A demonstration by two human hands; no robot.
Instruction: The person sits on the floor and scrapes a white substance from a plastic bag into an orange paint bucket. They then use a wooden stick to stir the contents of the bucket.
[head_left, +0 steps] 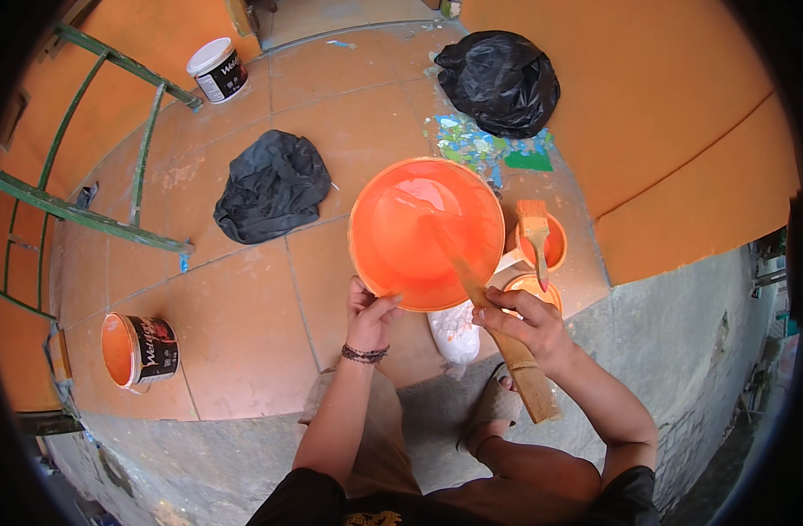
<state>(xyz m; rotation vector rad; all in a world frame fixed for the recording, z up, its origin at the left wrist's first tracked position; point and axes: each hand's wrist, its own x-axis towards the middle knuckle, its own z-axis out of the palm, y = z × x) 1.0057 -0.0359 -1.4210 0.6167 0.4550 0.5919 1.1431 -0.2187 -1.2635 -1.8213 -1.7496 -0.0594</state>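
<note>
A round bucket with orange paint in it is in front of me, its open top facing up. My left hand grips the near left rim, thumb over the edge. In my right hand is a flat wooden stick; it slants over the near right rim, and its far end dips into the paint. The dipped tip is hidden under the paint. Just right of the bucket, a paintbrush with orange-coated bristles lies across a small orange pot.
A white bag-like bundle and an orange-smeared round container sit by the bucket. Dark cloth, a black plastic bag, paint tubs and a green ladder stand around the tiled floor. An orange wall rises right.
</note>
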